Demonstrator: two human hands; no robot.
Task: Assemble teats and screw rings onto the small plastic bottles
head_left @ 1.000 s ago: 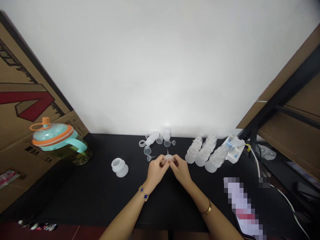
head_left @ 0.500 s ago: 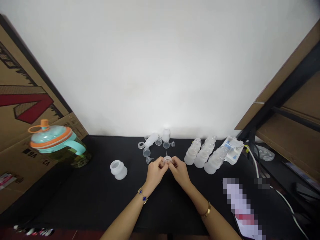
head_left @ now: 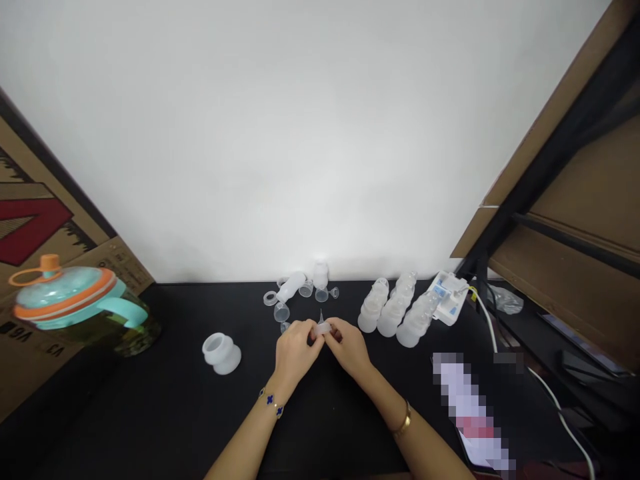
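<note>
Between my fingertips is a white ring-shaped cap with a thin pointed spout (head_left: 323, 327), its tip facing up. My left hand (head_left: 297, 353) is closed on its left side, and my right hand (head_left: 349, 347) pinches its right side. To the left stands a white wide-necked bottle (head_left: 221, 353) with an open mouth. Just behind my hands lie a small white bottle (head_left: 291, 287), a clear cup-shaped cover (head_left: 281, 312) and a white ring (head_left: 271, 298). Another small white bottle (head_left: 321, 275) is upright near the wall.
Several assembled white bottles (head_left: 395, 310) stand in rows on the right, beside a white power strip (head_left: 449, 298) with a cable. A phone (head_left: 473, 413) lies nearer on the right. A large lidded jug (head_left: 75, 300) stands at left against a cardboard box (head_left: 30, 220).
The view has shifted slightly, so the tabletop things appear further left. Both hands still hold the spouted cap, which now shows more of its side.
</note>
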